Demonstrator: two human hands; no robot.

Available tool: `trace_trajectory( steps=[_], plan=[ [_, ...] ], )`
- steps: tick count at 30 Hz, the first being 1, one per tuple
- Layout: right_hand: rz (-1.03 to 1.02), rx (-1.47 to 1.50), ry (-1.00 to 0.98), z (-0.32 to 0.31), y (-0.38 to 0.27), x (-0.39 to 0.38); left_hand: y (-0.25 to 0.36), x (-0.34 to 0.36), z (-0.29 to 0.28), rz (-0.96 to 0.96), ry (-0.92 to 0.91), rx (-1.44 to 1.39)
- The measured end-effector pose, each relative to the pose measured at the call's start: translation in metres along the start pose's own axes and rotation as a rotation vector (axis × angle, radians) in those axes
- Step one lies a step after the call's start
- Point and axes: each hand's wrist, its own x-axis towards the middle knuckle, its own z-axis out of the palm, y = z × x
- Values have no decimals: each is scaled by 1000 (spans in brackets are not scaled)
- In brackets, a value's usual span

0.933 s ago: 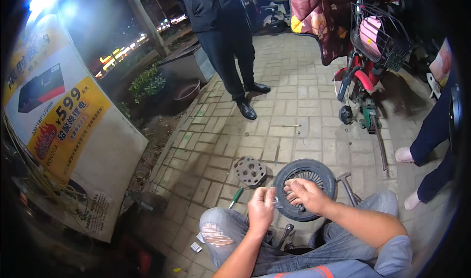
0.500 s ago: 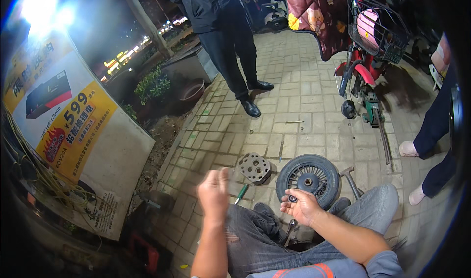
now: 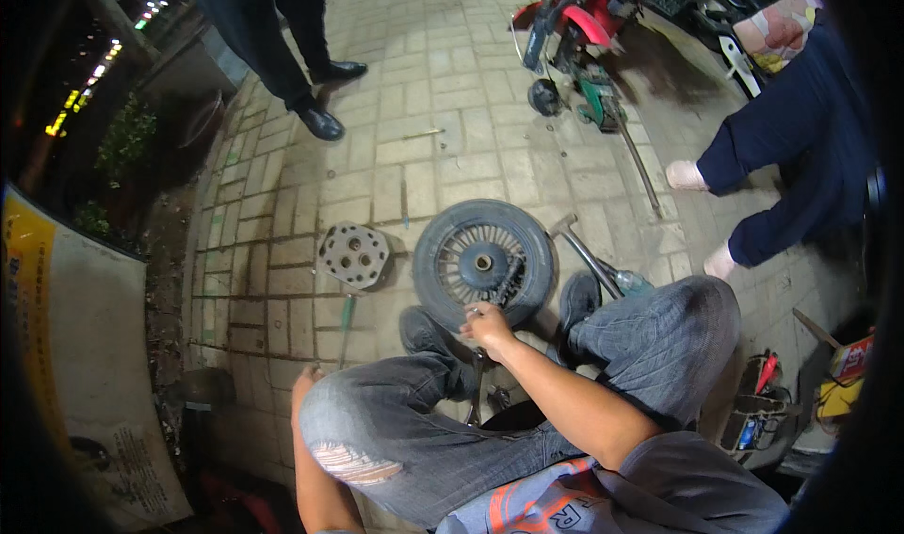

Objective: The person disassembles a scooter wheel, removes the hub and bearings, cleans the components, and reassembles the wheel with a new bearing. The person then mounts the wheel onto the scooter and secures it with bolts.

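A black-tyred spoked wheel lies flat on the paving between my feet, its hub facing up. At its near rim my right hand is closed, fingertips pinched together; what they hold is too small to make out. Beside my left knee, my left hand hangs low toward the ground, its fingers mostly hidden by the knee. Below my right hand a metal wrench stands between my legs, its upper end close to the hand. Left of the wheel sit a metal block with round holes and a blurred green-handled screwdriver.
A hammer lies right of the wheel, near a clear bottle. Farther off stands a red scooter with a green jack and long bar. One person's black shoes and another's dark trouser legs are nearby. Tool boxes sit at right.
My view has swung down and right. My left hand dropped from raised in front of me to beside my left knee. My right hand, earlier half-open with a small dark ring, has closed near the wheel.
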Motion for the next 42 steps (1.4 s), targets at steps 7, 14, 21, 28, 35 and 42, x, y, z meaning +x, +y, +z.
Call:
trace_trajectory(
  steps=[7,14,21,28,35,42],
  plan=[
    [-81,-159,84,-11,0,31,99,54,25,-75,-66,850],
    [77,-51,59,-25,15,85,129,119,42,-120,-246,-427],
    [98,69,-133,8,-2,101,10,134,29,-274,-259,-1065],
    [98,5,-188,12,6,88,22,151,-44,-260,-118,-328],
    [-219,-58,-134,29,15,66,224,92,77,155,-808,-421],
    [-226,-253,346,-29,17,82,243,70,120,141,-761,-708]
  ],
)
